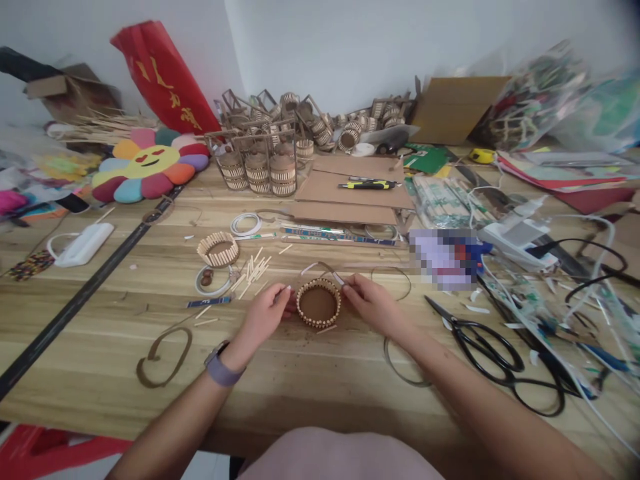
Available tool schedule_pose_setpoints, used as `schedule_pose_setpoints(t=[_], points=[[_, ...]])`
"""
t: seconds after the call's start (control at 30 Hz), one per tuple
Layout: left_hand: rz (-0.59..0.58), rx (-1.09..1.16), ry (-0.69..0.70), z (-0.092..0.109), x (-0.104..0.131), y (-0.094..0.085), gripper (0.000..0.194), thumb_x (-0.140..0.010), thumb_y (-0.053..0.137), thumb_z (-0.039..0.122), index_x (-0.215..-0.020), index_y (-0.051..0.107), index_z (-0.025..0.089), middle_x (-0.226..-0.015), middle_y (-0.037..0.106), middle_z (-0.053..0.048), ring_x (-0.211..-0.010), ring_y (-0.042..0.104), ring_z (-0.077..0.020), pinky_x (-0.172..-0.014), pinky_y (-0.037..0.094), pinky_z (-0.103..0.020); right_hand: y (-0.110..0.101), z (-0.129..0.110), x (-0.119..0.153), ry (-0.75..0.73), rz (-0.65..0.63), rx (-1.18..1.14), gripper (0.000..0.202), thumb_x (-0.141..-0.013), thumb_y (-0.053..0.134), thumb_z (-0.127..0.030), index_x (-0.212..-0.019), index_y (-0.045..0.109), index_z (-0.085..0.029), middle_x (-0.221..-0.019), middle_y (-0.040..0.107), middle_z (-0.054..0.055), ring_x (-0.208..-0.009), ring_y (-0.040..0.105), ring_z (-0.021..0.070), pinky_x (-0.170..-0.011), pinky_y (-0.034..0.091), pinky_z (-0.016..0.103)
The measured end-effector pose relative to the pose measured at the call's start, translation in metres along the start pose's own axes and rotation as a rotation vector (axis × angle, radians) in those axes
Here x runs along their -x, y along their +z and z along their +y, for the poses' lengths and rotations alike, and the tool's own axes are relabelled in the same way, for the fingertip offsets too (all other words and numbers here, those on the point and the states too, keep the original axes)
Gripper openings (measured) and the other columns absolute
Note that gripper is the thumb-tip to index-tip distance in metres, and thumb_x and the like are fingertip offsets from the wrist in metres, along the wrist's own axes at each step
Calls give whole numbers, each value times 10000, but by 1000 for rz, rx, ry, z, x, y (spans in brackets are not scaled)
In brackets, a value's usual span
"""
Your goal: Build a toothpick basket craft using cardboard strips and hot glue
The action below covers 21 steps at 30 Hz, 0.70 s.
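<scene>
A small round basket [319, 305] with a wall of short sticks and a brown base sits on the table between my hands. At its left side, my left hand [270, 310] has its thumb and fingers pinched together. A tiny white bit shows at those fingertips, too small to name. To the right of the basket, my right hand [367, 303] pinches the end of a narrow strip [327, 267], which curves behind the rim. Loose match-like sticks [256, 270] lie beyond my left hand, near a second stick ring [219, 249] with a paler wall.
Black scissors [493, 353] lie at the right, near a white power strip [520, 230] and cables. Cardboard sheets [350, 190] carry a yellow cutter [367, 185]. Finished stick baskets in a frame [257, 170] stand behind. A brown strip loop [165, 360] lies front left.
</scene>
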<state>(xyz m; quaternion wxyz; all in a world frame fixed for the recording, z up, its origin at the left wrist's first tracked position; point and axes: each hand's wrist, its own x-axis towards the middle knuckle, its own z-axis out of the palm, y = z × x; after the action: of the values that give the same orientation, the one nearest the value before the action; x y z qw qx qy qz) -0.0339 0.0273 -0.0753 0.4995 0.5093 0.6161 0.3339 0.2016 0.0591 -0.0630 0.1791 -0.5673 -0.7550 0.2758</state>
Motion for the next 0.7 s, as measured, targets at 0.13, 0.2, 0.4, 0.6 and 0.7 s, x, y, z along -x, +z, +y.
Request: schedule_pose_setpoints(t=[0.13,0.2,0.4,0.6,0.7], points=[[27,-211,110,-3,22,-3,341,-899,428,451,-843,622,177,-831,665,-61,-793,653,-222,-688,543,-328,-2,7,21,-7,-4,48,178,-913,428,-286,-838,571,-210,-720,685,25,-654,627,177,-599,407,256],[109,-418,250,-4,27,-5,356,-918,409,403,-787,640,166,-814,627,-67,-773,618,-212,-692,514,-325,-3,9,27,-3,10,85,191,-913,422,-294,-862,584,-205,-735,698,40,-648,634,189,-592,397,267],[238,-726,478,-14,34,-3,315,-948,417,217,-1116,667,124,-843,624,-79,-771,597,-208,-700,499,-328,-6,9,38,-16,40,193,219,-921,433,-290,-901,628,-193,-743,727,57,-632,655,211,-577,380,280],[216,-918,679,-17,45,7,367,-967,425,174,-1313,549,162,-918,637,-82,-839,592,-225,-744,509,-358,-2,7,47,-79,63,311,227,-944,444,-278,-909,655,-202,-773,752,54,-673,681,211,-604,391,283],[173,-1004,746,-14,48,12,357,-980,395,173,-1302,547,152,-871,610,-71,-794,579,-217,-721,512,-356,3,4,49,-107,64,358,212,-946,463,-266,-919,663,-198,-789,758,59,-682,688,209,-617,400,283]])
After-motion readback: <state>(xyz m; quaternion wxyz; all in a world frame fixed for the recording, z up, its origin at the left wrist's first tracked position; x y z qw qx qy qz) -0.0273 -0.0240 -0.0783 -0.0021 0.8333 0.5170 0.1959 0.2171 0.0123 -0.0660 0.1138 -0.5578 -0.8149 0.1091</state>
